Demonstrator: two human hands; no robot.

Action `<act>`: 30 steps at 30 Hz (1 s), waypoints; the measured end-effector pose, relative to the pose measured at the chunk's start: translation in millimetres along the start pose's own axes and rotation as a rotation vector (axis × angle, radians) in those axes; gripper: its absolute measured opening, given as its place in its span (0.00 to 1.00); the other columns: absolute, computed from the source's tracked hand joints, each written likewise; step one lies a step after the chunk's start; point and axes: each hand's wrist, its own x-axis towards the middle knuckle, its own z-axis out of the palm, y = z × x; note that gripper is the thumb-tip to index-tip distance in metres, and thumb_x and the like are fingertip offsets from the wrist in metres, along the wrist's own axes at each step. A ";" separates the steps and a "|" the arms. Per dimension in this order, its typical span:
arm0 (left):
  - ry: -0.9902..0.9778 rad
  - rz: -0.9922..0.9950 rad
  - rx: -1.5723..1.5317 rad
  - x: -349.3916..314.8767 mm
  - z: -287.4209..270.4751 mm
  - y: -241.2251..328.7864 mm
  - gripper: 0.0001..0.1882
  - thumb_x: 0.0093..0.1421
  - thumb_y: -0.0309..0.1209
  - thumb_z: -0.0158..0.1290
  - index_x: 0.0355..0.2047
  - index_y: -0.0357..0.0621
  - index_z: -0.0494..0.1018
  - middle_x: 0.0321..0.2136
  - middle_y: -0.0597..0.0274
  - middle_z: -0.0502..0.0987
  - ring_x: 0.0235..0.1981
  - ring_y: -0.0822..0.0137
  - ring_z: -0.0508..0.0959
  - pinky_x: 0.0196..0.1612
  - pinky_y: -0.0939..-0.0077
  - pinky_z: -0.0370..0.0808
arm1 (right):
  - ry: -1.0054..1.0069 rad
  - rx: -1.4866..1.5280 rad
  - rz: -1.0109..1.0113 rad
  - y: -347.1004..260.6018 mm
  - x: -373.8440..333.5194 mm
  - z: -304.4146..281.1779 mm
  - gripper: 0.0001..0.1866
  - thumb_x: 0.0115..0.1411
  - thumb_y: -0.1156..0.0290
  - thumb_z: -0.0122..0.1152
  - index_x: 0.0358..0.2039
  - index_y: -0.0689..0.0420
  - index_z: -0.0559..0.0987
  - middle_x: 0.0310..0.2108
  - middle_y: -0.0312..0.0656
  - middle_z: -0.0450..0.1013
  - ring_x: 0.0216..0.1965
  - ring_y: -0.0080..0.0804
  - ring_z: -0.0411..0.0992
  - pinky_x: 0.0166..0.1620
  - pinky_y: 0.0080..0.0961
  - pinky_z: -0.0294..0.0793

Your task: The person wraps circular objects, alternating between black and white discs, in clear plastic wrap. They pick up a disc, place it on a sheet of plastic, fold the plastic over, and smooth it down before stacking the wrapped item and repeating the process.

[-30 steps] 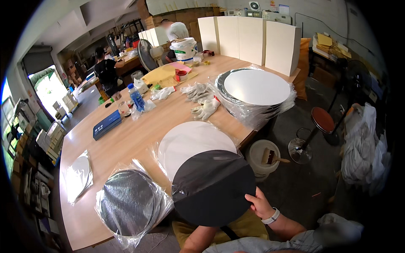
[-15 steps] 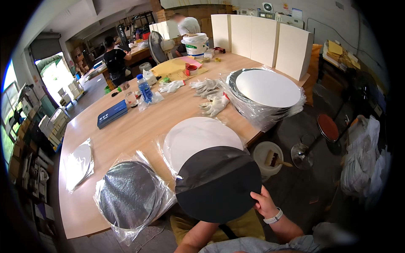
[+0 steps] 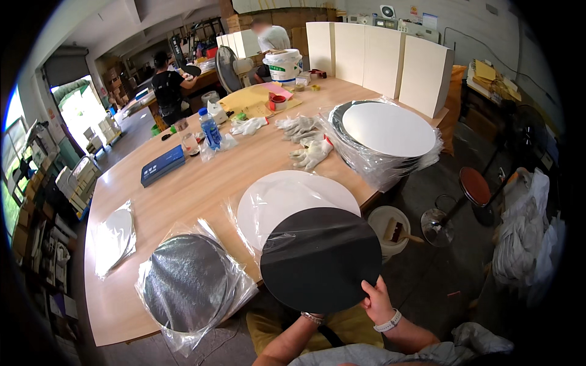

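A black round disc is tilted over the near table edge, a pale crease-like band across it. My right hand pinches its lower right rim, thumb on top. Only the wrist of my left hand, with a bracelet, shows below the disc; the fingers are hidden underneath. Behind the black disc lies a white round disc with clear plastic film over part of it. To the left, a silver-grey disc rests in clear plastic wrap, slightly over the table edge.
A plastic-wrapped stack of discs stands at the far right of the wooden table. White gloves, a blue box and a blue bottle lie beyond. A white bucket with a brush sits right. Two people work in the background.
The black disc has shifted slightly right and away from me, with my right hand still on it. The left wrist's bracelet has come into view. A background person now holds a dark round piece.
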 end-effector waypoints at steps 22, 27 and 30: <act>0.538 -0.382 -0.863 15.2 -54.7 42.8 0.09 0.61 0.31 0.49 0.38 0.39 0.68 0.35 0.63 0.74 0.36 0.77 0.73 0.33 0.80 0.72 | -0.123 0.011 -0.022 -10.0 6.0 -14.5 0.09 0.61 0.71 0.53 0.40 0.49 0.65 0.26 0.31 0.65 0.15 0.21 0.64 0.17 0.18 0.63; 0.441 -0.390 -0.740 2.4 -36.3 32.9 0.10 0.62 0.33 0.47 0.41 0.41 0.67 0.34 0.63 0.75 0.32 0.72 0.76 0.28 0.79 0.74 | -0.098 -0.007 -0.078 -4.4 17.4 -5.9 0.07 0.61 0.71 0.54 0.34 0.49 0.64 0.24 0.31 0.63 0.15 0.23 0.65 0.17 0.19 0.63; 0.488 -0.472 -0.857 13.0 -37.1 46.9 0.09 0.64 0.32 0.45 0.40 0.41 0.66 0.31 0.61 0.75 0.27 0.70 0.77 0.25 0.79 0.75 | -0.074 0.047 -0.033 9.6 34.7 -3.2 0.10 0.60 0.70 0.56 0.33 0.50 0.63 0.24 0.33 0.63 0.18 0.27 0.68 0.20 0.25 0.68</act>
